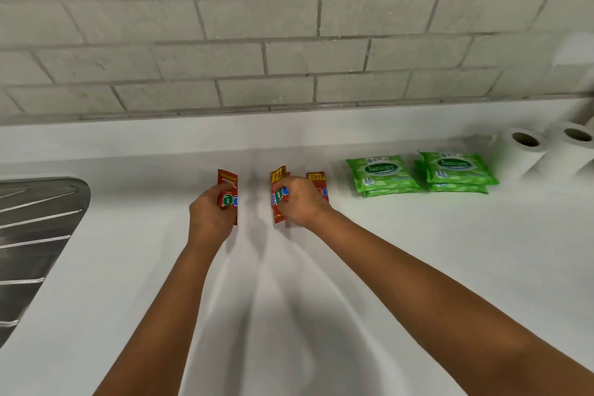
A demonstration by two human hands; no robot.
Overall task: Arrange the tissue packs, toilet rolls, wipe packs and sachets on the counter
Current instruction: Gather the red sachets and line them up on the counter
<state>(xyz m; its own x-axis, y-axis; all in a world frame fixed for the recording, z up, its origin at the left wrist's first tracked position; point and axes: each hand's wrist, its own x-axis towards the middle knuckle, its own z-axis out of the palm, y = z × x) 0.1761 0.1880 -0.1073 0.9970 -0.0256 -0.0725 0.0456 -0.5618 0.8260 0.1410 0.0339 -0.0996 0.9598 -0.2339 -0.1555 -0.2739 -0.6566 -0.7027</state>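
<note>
My left hand (210, 212) grips a red sachet (228, 185) near the middle of the white counter (418, 251). My right hand (299, 201) is closed on another red sachet (278, 199), which lies on or just over the counter. A third red sachet (318, 183) lies right behind that hand, partly hidden. To the right sit two stacks of green wipe packs, one (382, 175) nearer me and one (456, 172) farther right. Two white toilet rolls (520, 151) (569, 148) stand upright at the far right. No tissue packs show.
A steel sink drainboard (35, 235) with raised ribs takes up the left edge. A grey tiled wall (289, 42) rises behind a white ledge along the back of the counter. A blurred white object (575, 51) is at the right edge.
</note>
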